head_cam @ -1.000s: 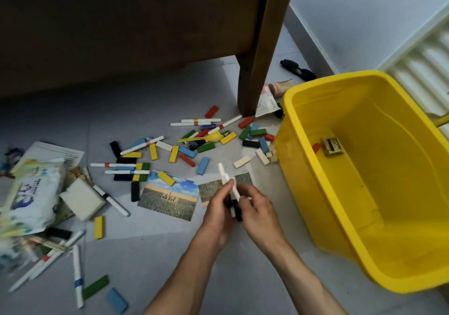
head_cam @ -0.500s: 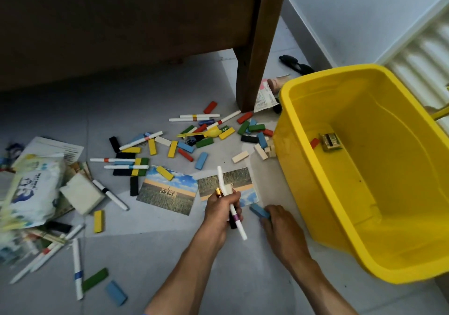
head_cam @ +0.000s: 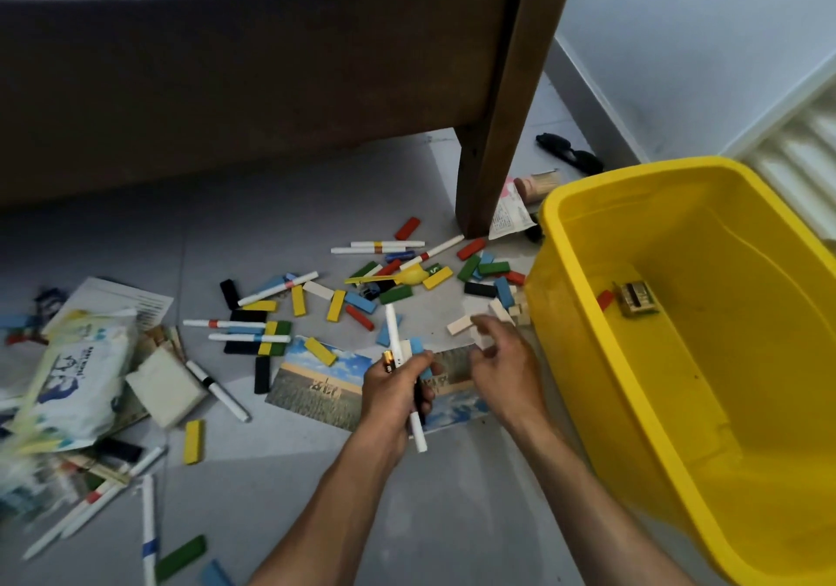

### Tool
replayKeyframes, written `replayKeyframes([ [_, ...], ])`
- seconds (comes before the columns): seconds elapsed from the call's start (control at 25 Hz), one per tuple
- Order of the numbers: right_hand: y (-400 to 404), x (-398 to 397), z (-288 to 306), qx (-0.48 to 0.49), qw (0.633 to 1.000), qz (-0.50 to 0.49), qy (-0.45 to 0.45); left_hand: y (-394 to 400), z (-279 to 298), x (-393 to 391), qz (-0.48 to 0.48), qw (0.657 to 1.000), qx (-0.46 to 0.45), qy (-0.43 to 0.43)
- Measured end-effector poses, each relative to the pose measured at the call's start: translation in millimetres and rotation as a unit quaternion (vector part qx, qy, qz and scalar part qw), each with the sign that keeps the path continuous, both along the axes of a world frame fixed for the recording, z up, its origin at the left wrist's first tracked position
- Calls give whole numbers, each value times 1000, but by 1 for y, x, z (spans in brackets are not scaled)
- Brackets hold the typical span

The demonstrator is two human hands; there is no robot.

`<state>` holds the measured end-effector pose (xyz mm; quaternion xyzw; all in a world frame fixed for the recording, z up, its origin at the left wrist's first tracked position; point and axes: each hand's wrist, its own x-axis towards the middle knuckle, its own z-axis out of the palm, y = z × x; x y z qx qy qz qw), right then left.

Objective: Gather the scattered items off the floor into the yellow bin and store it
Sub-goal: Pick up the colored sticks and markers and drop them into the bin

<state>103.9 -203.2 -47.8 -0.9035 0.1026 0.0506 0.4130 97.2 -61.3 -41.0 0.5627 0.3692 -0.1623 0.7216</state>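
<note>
Right now the left hand [head_cam: 398, 386] is gripping a marker [head_cam: 400, 373], while the right hand [head_cam: 502, 359], fingers loosely apart, is hovering nearer the cream block [head_cam: 459, 325] lying crosswise just beside the yellow bin [head_cam: 583, 359].

Yellow bin [head_cam: 588, 205]; grey floor [head_cam: 135, 241]; brown bed leg [head_cam: 502, 133]; white marker [head_cam: 396, 345]; blue block [head_cam: 416, 346].

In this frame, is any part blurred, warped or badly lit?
Head view: the wipes pack and clutter at the left edge are smeared by blur; wide-angle distortion bows the bed leg; the space under the bed is dark; the yellow bin, left hand and right hand are reasonably sharp.
</note>
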Motion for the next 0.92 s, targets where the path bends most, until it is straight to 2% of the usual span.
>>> replayKeyframes([
  [0.04, 1, 13, -6, -80, 995, 62, 2, 3, 0, 1, 3, 1000, -6, 1],
  [0.12, 6, 38, -17, -233, 952, 193, 50, 9, -1, 0, 3, 1000, -29, 6],
  [0.2, 10, 49, -24, -324, 920, 208, 70, 15, -3, -2, 4, 999, -50, 12],
  [0.32, 6, 45, -27, -336, 938, 85, 10, 19, -6, -2, 8, 998, -62, 13],
  [0.44, -4, 43, -32, -368, 929, -17, -34, 15, -9, 1, 10, 999, -48, 14],
  [0.6, 5, 44, -40, -397, 916, -17, 46, 8, -8, -1, 3, 999, -33, 21],
  [0.68, 3, 43, -43, -405, 912, -31, 55, 9, -7, -2, 1, 999, -30, 21],
  [0.92, -4, 44, -43, -438, 897, 15, 60, 13, -8, -2, 9, 1000, -21, 17],
])
